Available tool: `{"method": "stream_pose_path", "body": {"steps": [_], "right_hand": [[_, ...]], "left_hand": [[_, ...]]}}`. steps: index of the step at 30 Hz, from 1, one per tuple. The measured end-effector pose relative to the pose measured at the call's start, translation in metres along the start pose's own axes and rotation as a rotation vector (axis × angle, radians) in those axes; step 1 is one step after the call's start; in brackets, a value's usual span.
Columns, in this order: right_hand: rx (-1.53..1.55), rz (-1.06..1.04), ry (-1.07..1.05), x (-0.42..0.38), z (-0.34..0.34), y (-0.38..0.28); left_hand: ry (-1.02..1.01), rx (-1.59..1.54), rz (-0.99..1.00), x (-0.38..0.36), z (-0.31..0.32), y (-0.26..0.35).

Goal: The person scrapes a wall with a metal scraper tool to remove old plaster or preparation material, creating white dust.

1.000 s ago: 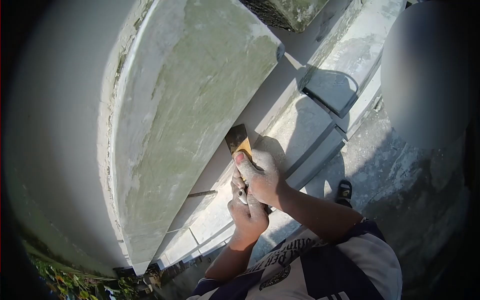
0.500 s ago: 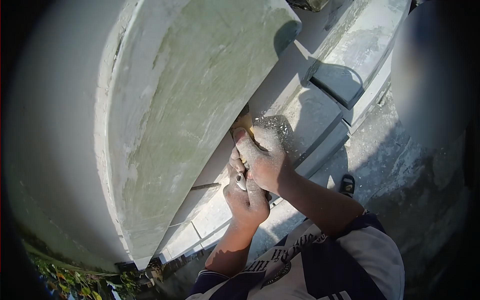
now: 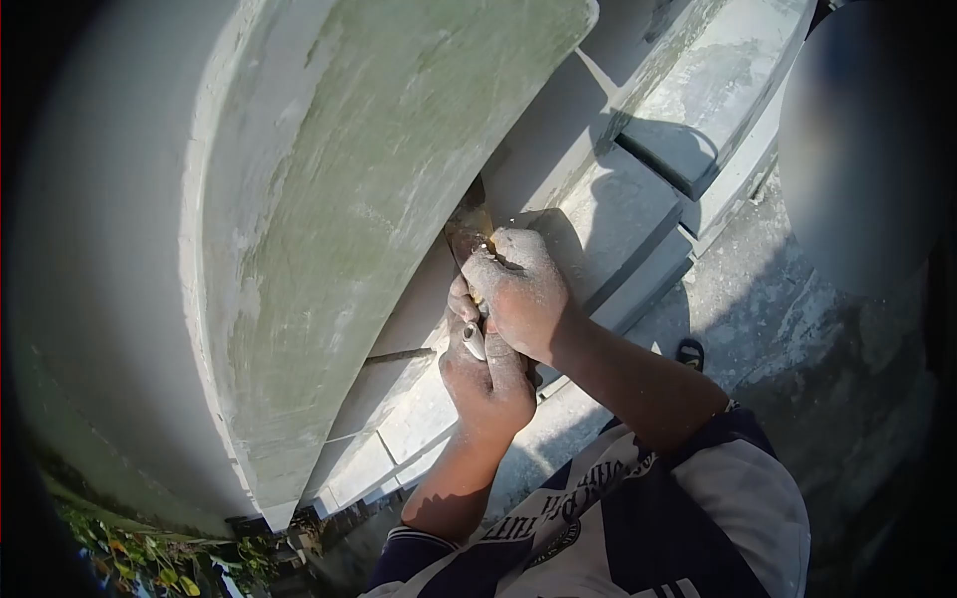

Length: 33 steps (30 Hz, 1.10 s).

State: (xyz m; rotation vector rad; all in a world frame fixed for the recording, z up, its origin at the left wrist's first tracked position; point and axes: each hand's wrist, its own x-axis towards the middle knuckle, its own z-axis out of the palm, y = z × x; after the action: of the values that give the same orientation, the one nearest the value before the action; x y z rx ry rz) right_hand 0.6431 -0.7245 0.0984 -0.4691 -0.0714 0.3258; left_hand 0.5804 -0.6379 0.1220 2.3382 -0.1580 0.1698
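Both hands are closed around a scraper (image 3: pixel 469 221), with a dark, flat end and some yellowish surface showing past the fingers. My right hand (image 3: pixel 520 291), coated in pale dust, grips it nearer the blade. Just below, my left hand (image 3: pixel 485 377) wraps the lower part, and its fingers partly hide the handle. A short white tube-like piece (image 3: pixel 474 343) sticks out at the left hand; I cannot make out what it is. The blade end is at the lower edge of a large grey-green plastered slab (image 3: pixel 369 169), and the contact point is in shadow.
White stepped ledges (image 3: pixel 628 219) run diagonally below the slab, with a dark gap between blocks. A pale curved wall (image 3: pixel 110 239) rises at the left. Rough concrete floor (image 3: pixel 758 269) lies at the right, near a sandalled foot (image 3: pixel 690 353). Leafy plants (image 3: pixel 150 558) grow lower left.
Both hands and the scraper have shifted slightly up and left along the slab's edge. The dust flying by the right hand has mostly gone. The view has shifted a little.
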Motion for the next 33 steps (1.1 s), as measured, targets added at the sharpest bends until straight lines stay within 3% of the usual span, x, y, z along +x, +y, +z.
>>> {"method": "stream_pose_path", "body": {"steps": [6,9,11,14,16,19,21,25,27,30,33], "right_hand": [[-0.092,-0.022,0.027,-0.011,-0.005,0.029],[-0.08,-0.042,0.051,0.0,0.004,0.007],[0.135,0.035,-0.037,0.004,-0.001,0.015],[-0.067,-0.062,-0.009,-0.006,-0.01,0.031],[-0.108,-0.068,0.006,-0.009,-0.009,0.035],[-0.08,0.011,0.013,0.001,0.007,0.015],[0.095,0.048,0.047,-0.001,0.019,0.003],[0.014,-0.055,-0.007,-0.012,0.003,0.04],[0.172,-0.03,0.001,-0.013,-0.002,0.068],[0.059,-0.064,-0.002,-0.016,0.004,0.057],[0.033,-0.094,-0.01,-0.011,0.004,0.06]], "left_hand": [[0.147,0.129,0.311,-0.013,0.005,-0.051],[0.038,0.065,-0.022,-0.01,-0.001,-0.016],[0.004,0.031,-0.184,-0.005,-0.006,0.004],[0.071,0.031,0.09,-0.014,0.007,-0.029],[0.315,0.244,0.279,-0.009,0.027,-0.021],[0.185,0.075,0.029,-0.003,0.009,-0.006],[0.055,-0.038,-0.077,0.0,-0.011,-0.006],[0.045,0.066,0.038,-0.023,-0.014,-0.023],[0.065,0.081,-0.044,-0.035,-0.015,-0.035],[-0.028,0.072,-0.137,-0.033,-0.026,-0.032],[0.009,0.133,-0.012,-0.032,-0.028,-0.045]]}}
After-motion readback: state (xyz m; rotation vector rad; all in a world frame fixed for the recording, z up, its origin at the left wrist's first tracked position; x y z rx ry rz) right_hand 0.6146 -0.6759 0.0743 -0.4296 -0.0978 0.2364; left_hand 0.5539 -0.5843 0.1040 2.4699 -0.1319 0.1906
